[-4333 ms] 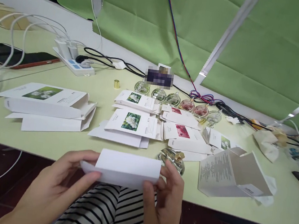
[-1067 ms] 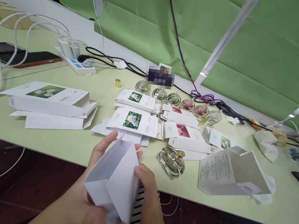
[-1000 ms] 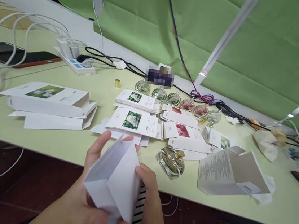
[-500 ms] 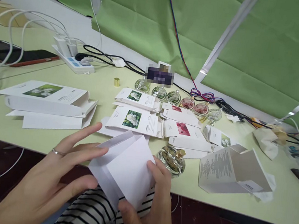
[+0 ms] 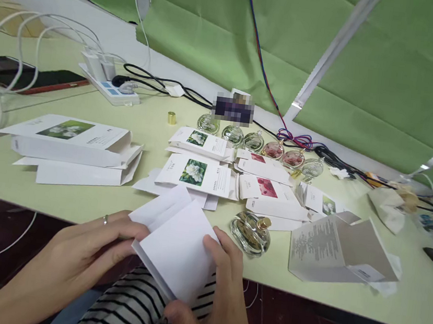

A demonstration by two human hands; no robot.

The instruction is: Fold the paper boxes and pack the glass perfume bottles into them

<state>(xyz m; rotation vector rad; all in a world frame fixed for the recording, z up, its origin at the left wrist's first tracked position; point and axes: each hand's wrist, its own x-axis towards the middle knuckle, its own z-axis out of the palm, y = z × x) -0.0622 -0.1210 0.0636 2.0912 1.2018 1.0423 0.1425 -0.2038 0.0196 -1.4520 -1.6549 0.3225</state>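
A plain white folded card [image 5: 180, 249] is held above my lap at the table's front edge. My left hand [image 5: 98, 244], wearing a ring, pinches its left edge between thumb and fingers. Across from it, my right hand [image 5: 220, 288] grips the card's right side, thumb at the near corner and fingertips on the upper face. Just right of the card a round glass perfume bottle [image 5: 245, 234] with a gold neck lies on the table. Farther right, an open box [image 5: 314, 250] lies on its side with printed text facing me.
Flattish white boxes with flower pictures [image 5: 195, 172] lie behind the card, others [image 5: 68, 133] to the left. Several round bottles [image 5: 232, 135] line the back beside a gold cap [image 5: 171, 118]. A power strip [image 5: 116, 96] and cables run along the wall.
My left hand's fingers, spread half a second ago, have come together on the card's left edge. The panels of the card have shifted closer together. My right hand keeps its hold.
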